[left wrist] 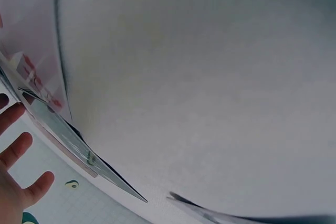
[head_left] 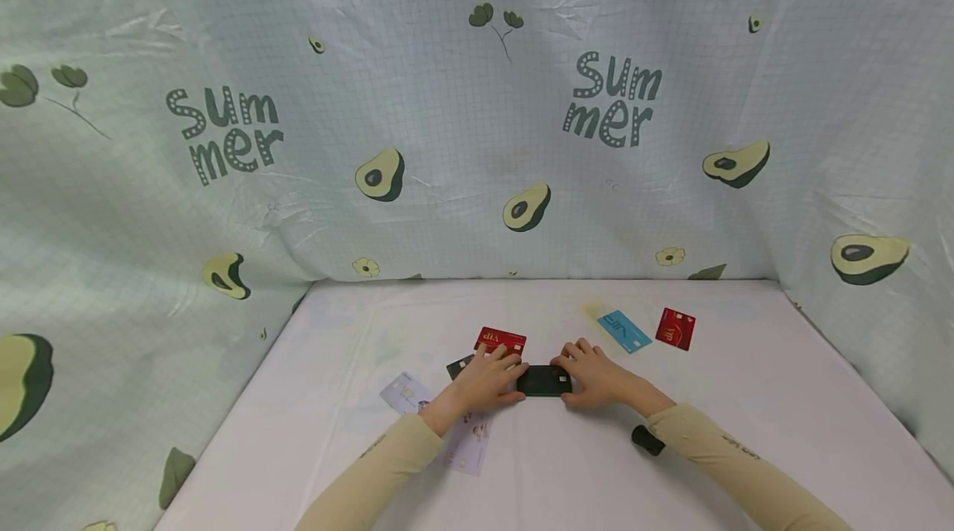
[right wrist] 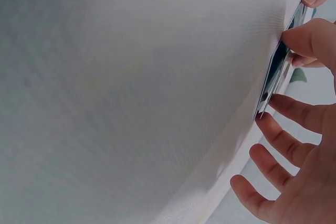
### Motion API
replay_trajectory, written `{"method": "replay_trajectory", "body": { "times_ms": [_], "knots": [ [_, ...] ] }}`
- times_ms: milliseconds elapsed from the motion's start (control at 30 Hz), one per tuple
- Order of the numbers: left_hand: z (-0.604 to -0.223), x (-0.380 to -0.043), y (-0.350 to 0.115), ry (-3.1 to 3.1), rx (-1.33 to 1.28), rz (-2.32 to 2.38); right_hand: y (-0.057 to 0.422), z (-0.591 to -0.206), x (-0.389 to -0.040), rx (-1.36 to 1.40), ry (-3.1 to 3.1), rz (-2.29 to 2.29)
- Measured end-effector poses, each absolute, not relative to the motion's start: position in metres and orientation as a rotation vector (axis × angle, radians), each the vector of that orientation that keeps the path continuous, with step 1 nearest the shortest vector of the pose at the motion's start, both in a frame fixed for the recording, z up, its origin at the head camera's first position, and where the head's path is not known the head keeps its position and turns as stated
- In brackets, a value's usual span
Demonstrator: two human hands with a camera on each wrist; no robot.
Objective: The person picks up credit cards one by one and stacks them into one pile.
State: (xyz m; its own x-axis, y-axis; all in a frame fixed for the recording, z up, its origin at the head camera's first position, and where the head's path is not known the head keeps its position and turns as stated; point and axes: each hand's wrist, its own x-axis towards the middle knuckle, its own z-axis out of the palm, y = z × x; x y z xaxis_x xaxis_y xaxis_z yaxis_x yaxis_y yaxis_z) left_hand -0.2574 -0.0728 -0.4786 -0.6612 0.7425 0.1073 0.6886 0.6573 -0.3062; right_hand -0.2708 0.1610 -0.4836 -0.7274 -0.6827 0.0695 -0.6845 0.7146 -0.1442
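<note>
A black bank card (head_left: 544, 381) with a gold chip lies flat between the two hands in the head view. My left hand (head_left: 480, 382) holds its left end, thumb at the near corner and index finger at the far one. My right hand (head_left: 596, 375) grips the right end in the same way. In the right wrist view, the right thumb and fingers bracket the dark card (right wrist: 274, 72), seen nearly edge-on. Under the left fingers, a red VIP card (head_left: 501, 339) and a dark card (head_left: 456, 367) are partly covered.
Two pale lavender cards (head_left: 405, 391) (head_left: 468, 446) lie around the left wrist, partly hidden by it. Beyond the right hand are a blue card (head_left: 624, 331) and another red card (head_left: 675, 329). A small black object (head_left: 648, 441) sits at the right cuff. Printed cloth (head_left: 447, 100) hangs behind the table.
</note>
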Motion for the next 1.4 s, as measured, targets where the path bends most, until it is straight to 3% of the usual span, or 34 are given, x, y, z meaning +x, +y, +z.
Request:
{"method": "replay_trajectory", "body": {
  "times_ms": [1400],
  "knots": [
    [-0.4773, -0.2592, -0.0766, -2.695, -1.152, 0.273, 0.1673, -0.4818, -0.274, 1.174, -2.867, 0.271]
  ]
}}
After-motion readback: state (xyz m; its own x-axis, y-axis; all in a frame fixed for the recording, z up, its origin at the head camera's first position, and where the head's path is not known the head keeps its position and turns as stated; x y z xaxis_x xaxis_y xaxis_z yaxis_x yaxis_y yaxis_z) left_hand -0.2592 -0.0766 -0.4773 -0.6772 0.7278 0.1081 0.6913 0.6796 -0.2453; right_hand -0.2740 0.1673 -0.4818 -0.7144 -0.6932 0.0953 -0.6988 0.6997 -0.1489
